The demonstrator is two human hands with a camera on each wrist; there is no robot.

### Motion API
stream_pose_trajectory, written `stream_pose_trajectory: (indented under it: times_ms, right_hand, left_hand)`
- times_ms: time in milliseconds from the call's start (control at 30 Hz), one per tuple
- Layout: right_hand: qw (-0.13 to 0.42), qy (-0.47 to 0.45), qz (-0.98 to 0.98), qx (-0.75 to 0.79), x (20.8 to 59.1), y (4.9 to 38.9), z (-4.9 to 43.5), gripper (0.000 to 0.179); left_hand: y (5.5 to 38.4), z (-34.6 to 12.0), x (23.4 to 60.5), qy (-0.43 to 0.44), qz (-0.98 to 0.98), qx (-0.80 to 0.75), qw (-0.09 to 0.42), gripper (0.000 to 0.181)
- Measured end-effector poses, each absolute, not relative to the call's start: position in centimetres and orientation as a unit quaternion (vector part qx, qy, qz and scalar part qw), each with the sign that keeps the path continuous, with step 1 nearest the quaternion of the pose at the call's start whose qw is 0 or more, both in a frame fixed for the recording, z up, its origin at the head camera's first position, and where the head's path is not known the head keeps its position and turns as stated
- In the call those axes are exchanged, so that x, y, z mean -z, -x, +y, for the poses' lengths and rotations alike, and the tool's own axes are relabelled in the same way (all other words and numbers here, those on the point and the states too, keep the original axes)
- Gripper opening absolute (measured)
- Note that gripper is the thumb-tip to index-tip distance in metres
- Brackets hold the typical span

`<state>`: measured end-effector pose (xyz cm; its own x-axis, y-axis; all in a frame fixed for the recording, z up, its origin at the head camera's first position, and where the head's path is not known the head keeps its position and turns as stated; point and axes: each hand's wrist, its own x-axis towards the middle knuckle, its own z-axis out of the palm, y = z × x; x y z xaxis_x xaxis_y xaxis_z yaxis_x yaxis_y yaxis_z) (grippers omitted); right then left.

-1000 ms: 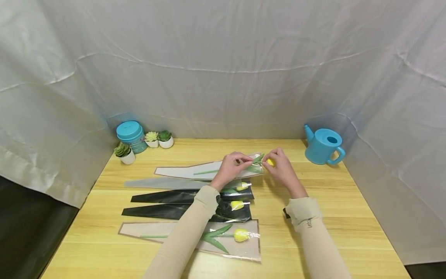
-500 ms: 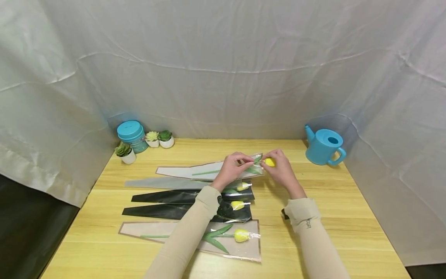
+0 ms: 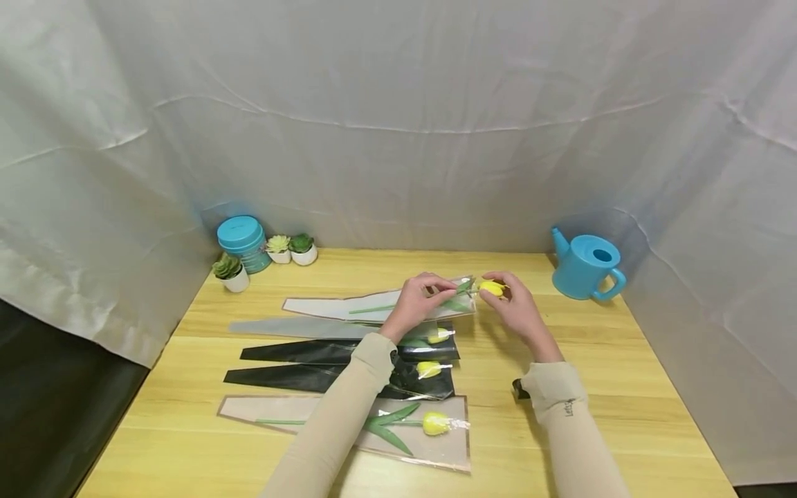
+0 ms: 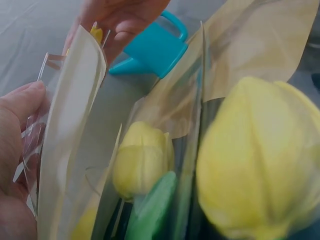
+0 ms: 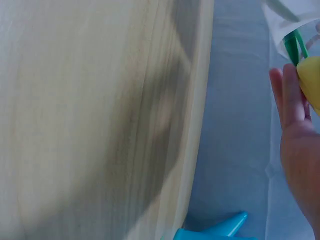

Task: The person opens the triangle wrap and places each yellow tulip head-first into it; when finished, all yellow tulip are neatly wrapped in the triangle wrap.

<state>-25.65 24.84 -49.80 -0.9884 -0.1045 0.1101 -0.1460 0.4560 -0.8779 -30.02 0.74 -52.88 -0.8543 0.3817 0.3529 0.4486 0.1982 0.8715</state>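
In the head view, my left hand (image 3: 416,301) pinches the open end of a white flower sleeve (image 3: 314,306) with a clear front. Its thumb (image 4: 25,100) lies on the clear film in the left wrist view. A yellow artificial tulip (image 3: 491,288) has its green stem and leaves in the sleeve, while the bloom sticks out past the opening. My right hand (image 3: 518,308) holds that bloom between thumb and fingers; the right wrist view shows fingers (image 5: 291,95) against the bloom (image 5: 311,82). Part of the stem is hidden behind my left hand.
Nearer me lie a grey sleeve (image 3: 274,326), two black sleeves (image 3: 280,351) and a beige sleeve (image 3: 448,449), with yellow tulips showing inside. A blue watering can (image 3: 582,270) stands back right. Back left are a blue tin (image 3: 241,238) and small potted succulents (image 3: 301,249).
My right hand has shifted right along the tulip, from just below the bloom to around the bloom itself, spreading its fingers wider. My left hand keeps its grip on the sleeve. The head view has shifted slightly.
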Motion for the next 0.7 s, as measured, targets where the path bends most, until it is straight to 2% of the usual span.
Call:
stream_pose_trajectory:
  times_ms: [267,467,700]
  right_hand:
    - [0.029,-0.041,-0.823,-0.565,49.7,25.6,25.5,0.046]
    - [0.020,-0.054,-0.774,-0.631,50.1,25.6,26.2,0.038]
    - [0.021,-0.052,-0.767,-0.639,50.2,25.6,26.2,0.041]
  left_hand:
    - [30.0,0.7,53.0,0.260,-0.769,0.583,0.033,0.014]
    - [30.1,0.6,53.0,0.262,-0.765,0.588,0.029,0.015]
    - [30.0,0.4,52.8,0.265,-0.768,0.582,0.031,0.017]
